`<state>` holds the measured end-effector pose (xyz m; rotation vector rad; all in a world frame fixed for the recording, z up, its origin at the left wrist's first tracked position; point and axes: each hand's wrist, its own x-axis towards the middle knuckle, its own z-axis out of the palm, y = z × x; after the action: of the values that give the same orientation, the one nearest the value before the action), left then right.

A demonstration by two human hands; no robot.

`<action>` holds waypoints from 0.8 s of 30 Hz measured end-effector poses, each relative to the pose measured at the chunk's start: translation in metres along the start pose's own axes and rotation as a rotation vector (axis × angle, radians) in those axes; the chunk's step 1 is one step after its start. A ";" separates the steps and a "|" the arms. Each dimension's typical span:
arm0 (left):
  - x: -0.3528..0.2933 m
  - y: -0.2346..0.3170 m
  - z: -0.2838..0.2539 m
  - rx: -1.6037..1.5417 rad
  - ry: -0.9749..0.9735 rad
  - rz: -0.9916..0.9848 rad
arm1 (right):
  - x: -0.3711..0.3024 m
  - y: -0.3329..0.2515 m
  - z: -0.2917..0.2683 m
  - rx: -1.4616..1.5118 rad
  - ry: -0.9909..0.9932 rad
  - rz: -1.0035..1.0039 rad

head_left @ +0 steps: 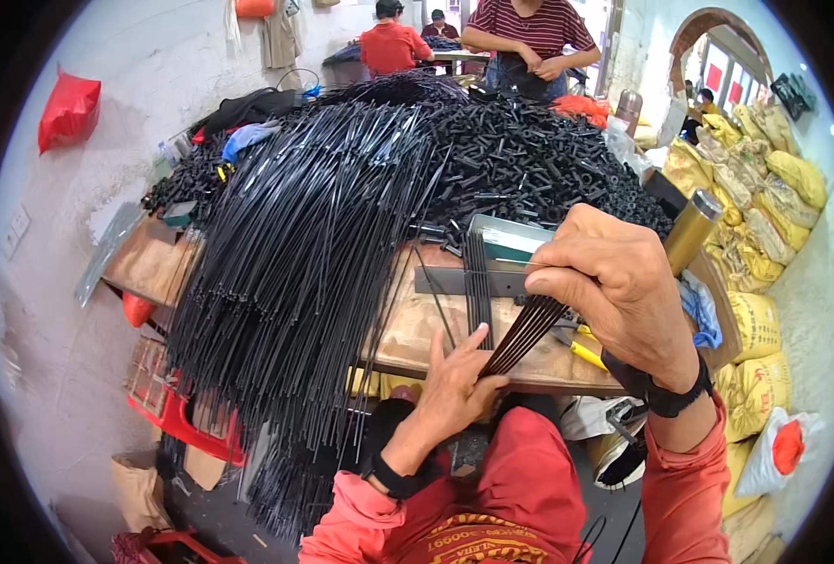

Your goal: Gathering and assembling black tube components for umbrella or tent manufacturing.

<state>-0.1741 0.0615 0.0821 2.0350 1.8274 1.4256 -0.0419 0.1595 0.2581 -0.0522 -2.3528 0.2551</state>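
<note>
Right hand (pixel 614 282) up front, thumb and forefinger pinched on the upper end of a bundle of thin black rods (pixel 527 336)! The left hand (pixel 450 385) is at the lower end, fingers partly spread; whether it truly clamps, I cannot tell. The bundle slants between the hands, over the near edge of the desk (pixel 403 324). Light stuff, I'd judge, springy lengthwise and smooth enough to slide apart; a pinch near one end and a cradle at the other looks the best hold, as a mid-grip could let the ends fan out. Just beyond, a second cluster of rods (pixel 477 287) lies across a dark bar (pixel 445 281), beside a shallow tray (pixel 506 235). To the left, a great sheaf of rods (pixel 285 273) spills over the edge; behind, a mound of short black tubes (pixel 539 155); far right, stacked yellow sacks (pixel 753 324)!
</note>
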 end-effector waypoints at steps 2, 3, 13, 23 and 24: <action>-0.006 -0.011 -0.004 0.023 -0.081 0.052 | 0.001 -0.001 0.001 0.007 -0.050 0.007; -0.007 -0.013 -0.007 -0.054 -0.126 0.051 | 0.002 -0.002 0.004 0.041 -0.016 -0.017; -0.005 -0.013 -0.003 -0.094 -0.248 0.057 | -0.006 0.005 -0.025 0.557 -0.227 0.236; -0.013 -0.014 -0.008 -0.003 -0.285 0.124 | -0.019 0.095 0.097 -0.034 -0.482 0.538; -0.012 -0.015 -0.008 -0.005 -0.278 0.109 | -0.014 0.091 0.101 -0.145 -0.555 0.578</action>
<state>-0.1888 0.0521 0.0715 2.2287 1.6231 1.0982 -0.1059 0.2296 0.1603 -0.8345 -2.8551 0.4167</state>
